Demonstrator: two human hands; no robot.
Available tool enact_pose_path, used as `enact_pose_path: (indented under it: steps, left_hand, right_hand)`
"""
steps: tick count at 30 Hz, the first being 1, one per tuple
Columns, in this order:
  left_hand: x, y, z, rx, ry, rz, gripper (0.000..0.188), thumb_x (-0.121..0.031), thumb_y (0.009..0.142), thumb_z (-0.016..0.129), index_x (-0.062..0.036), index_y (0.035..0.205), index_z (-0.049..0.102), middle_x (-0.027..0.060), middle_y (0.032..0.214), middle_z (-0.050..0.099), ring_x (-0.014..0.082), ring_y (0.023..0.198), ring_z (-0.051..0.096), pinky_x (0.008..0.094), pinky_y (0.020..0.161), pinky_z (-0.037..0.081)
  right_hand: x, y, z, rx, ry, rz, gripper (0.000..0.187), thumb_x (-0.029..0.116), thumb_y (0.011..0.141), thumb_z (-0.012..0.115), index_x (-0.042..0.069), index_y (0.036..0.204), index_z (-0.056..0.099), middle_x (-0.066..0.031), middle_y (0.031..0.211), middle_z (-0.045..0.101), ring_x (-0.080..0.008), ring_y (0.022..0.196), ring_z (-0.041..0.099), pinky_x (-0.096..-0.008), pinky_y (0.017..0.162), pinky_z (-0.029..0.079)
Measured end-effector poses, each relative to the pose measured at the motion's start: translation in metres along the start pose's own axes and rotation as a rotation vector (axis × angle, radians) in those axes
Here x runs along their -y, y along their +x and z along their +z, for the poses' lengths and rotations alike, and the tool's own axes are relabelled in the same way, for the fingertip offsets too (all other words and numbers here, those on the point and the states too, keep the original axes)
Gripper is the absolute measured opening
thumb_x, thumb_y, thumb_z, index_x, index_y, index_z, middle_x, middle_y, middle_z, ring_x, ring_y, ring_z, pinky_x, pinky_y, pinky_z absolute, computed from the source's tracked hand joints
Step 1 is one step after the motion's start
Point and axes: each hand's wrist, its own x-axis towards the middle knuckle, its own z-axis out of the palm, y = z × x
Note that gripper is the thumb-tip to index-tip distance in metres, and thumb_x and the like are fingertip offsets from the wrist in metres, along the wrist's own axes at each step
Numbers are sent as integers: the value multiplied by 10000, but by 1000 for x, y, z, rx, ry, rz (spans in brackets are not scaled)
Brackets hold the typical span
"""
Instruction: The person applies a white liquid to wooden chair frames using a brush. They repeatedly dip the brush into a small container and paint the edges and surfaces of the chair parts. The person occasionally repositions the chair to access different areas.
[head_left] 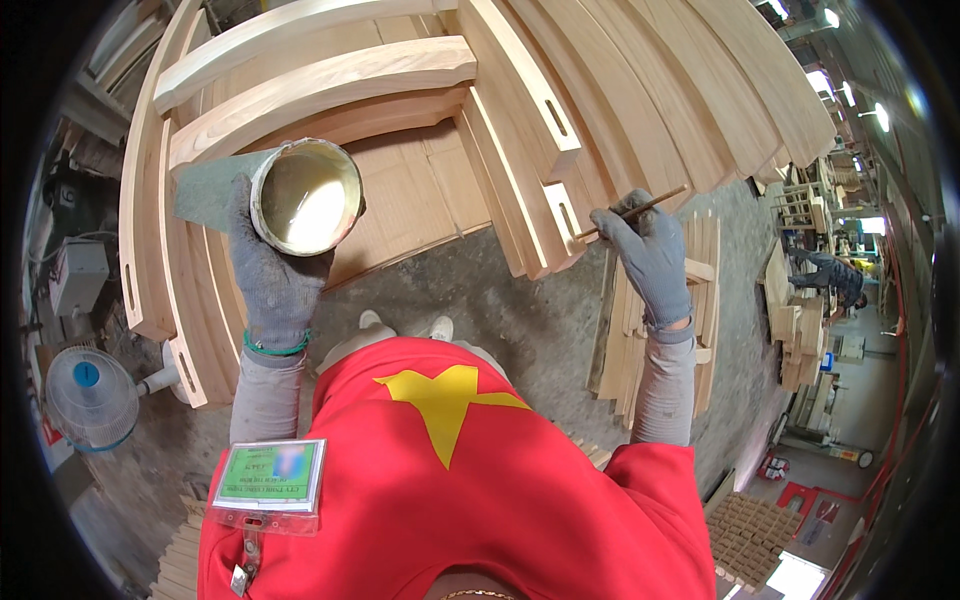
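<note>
Workshop, grey concrete floor (470, 270): a strip of it runs between the lower edge of the wooden assembly and the person's white shoes (441, 327). Curved wooden slats (330, 95) span the assembly at upper left, and long boards (660, 85) fan away to the upper right. Slotted rail (562, 222) ends at the assembly's near right corner; beyond that edge, floor separates it from a stack of wooden strips (625, 350). Caged fan (93, 398) stands off to the far left.

Container: round tub (290, 160), mouth facing up, pale glossy liquid (318, 210) inside, bright reflection on its surface; depth hard to judge. Grey-green flat piece (205, 190) shows behind the tub's left side; whether they touch, cannot tell.

Grip: left hand (275, 275), grey glove, clasps the tub from below and its left side, thumb up along the wall. Tub sits just above the palm, over the left part of the assembly. Right hand (648, 255), also gloved, pinches a thin brown stick (664, 197) between thumb and fingers, both ends protruding. Lower-left tip lies just beside the slotted rail; contact unclear. Hands are well apart, with the rail between tub and right hand.
</note>
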Motion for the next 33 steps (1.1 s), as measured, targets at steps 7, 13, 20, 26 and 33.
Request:
enact_pose_path:
  steps: [7,13,20,26,33]
  left_hand:
    - [16,2,1,-54,251,67,428,-374,979,333,-94,1284,445,55,1285,487,200,1200,463,396,1002,408]
    - [11,0,5,144,121,68,393,-297,963,375,-86,1294,406,64,1304,453,211,1193,461,411,986,432]
    - [25,-10,27,20,-5,-15,494,-61,845,561,-69,1293,353,107,1287,443,224,1164,477,399,965,457]
    - [38,-24,20,228,139,128,448,-379,967,340,-87,1286,458,58,1265,508,209,1183,478,427,988,415]
    - [64,-42,49,89,165,120,476,-429,946,370,-89,1259,486,62,1236,535,218,1161,500,407,976,430]
  right_hand:
    - [-6,19,17,-108,305,108,190,182,806,660,-5,799,627,-82,619,571,-93,552,504,-262,508,407]
    - [-8,-2,1,-15,94,14,137,167,813,644,31,809,629,-73,624,540,-118,549,507,-260,517,404]
    - [-14,24,16,-80,207,-155,119,107,793,655,4,825,606,-87,660,549,-130,572,532,-280,524,420]
    - [-5,-26,-7,-20,51,-283,57,36,791,620,14,841,604,-114,819,622,-241,691,606,-319,610,467]
    - [-7,-53,-38,35,220,-323,171,-18,739,614,-3,909,618,-141,898,639,-283,832,620,-316,740,476]
